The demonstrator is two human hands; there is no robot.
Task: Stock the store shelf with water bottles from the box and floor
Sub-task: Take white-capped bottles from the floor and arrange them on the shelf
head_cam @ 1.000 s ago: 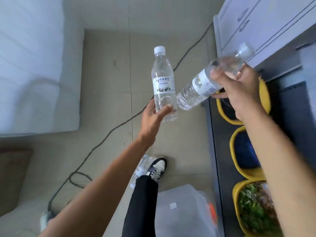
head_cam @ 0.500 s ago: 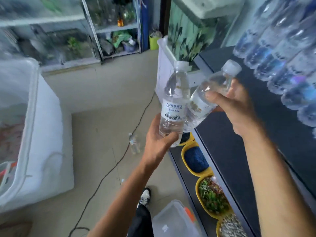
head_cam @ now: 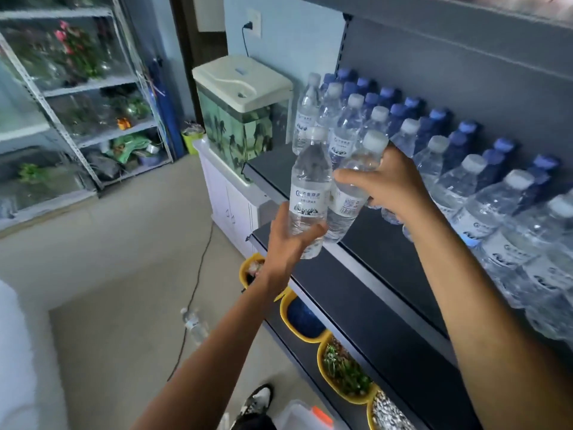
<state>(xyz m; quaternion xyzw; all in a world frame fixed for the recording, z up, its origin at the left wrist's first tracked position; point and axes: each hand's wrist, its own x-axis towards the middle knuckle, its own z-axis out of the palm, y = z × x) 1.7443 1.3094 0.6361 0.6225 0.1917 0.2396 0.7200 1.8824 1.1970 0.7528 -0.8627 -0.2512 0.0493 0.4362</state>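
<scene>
My left hand (head_cam: 286, 243) grips the lower part of an upright clear water bottle (head_cam: 308, 184) with a white cap. My right hand (head_cam: 387, 184) holds a second clear bottle (head_cam: 348, 193), tilted slightly right, touching the first. Both bottles hang over the front edge of the dark store shelf (head_cam: 369, 243). Behind them the shelf carries rows of water bottles (head_cam: 465, 184): white caps in front, blue caps at the back. One more bottle (head_cam: 194, 325) lies on the floor below.
Yellow bowls (head_cam: 305, 318) of plants and gravel line the lower shelf. A fish tank (head_cam: 238, 119) stands on a white cabinet left of the shelf. A black cable (head_cam: 192, 299) crosses the floor. A metal rack (head_cam: 93, 88) stands far left, a clear plastic box (head_cam: 300, 414) by my shoe.
My view has swung up from the floor to the shelf. Both hands have carried their bottles up and right, to the shelf's front edge, and the right bottle has come nearly upright.
</scene>
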